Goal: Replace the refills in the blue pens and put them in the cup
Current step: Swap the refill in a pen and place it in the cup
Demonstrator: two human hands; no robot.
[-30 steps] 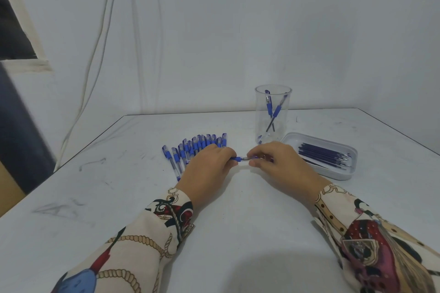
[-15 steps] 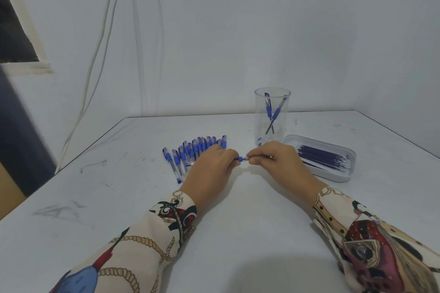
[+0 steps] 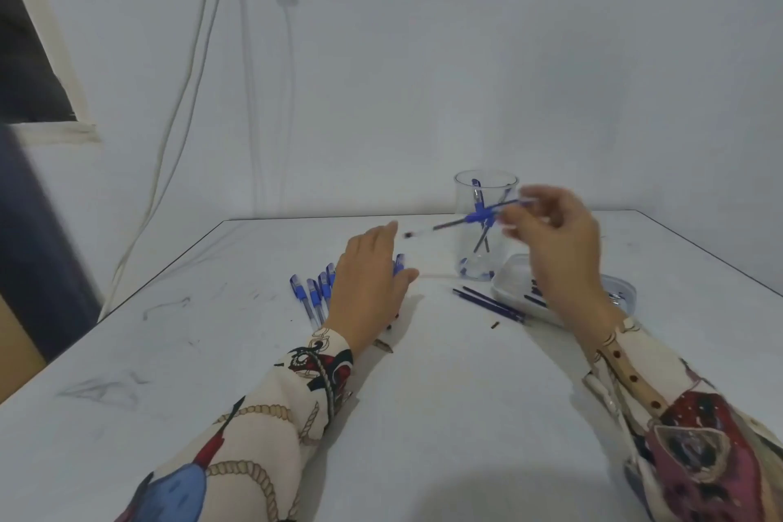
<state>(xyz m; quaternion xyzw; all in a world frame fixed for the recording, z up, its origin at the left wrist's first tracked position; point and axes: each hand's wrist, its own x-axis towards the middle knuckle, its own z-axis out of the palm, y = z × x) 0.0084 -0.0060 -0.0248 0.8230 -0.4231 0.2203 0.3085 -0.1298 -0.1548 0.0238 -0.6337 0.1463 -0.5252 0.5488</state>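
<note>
Right hand: my right hand (image 3: 555, 242) is raised off the table, with my fingertips (image 3: 515, 220) pinching the pen (image 3: 474, 220) at its rear end; it is blurred, so I cannot tell exactly how each finger sits.
Pen in hand: it lies close to level, long axis running left to right, tip pointing left and slightly down, and the blue grip section crossing in front of the cup (image 3: 486, 225).
Left hand: my left hand (image 3: 368, 280) is relaxed, fingers loose and holding nothing, hovering low over the row of pens (image 3: 315, 292); whether it touches them I cannot tell.
Key relation: the cup stands just beyond and a little left of my right hand, its mouth about level with my fingertips, so I judge the pen must swing from level to upright before it can drop in.
Nearer hand: the right, clearly; the left is well apart from the cup.
Cup contents: two pens already lean inside.
Refills: two loose refills (image 3: 487, 301) lie on the table (image 3: 423, 415) between my hands, beside the tray (image 3: 504, 286), which holds more.
Risk: as I see it, tipping the pen too close to the rim could knock the cup.
</note>
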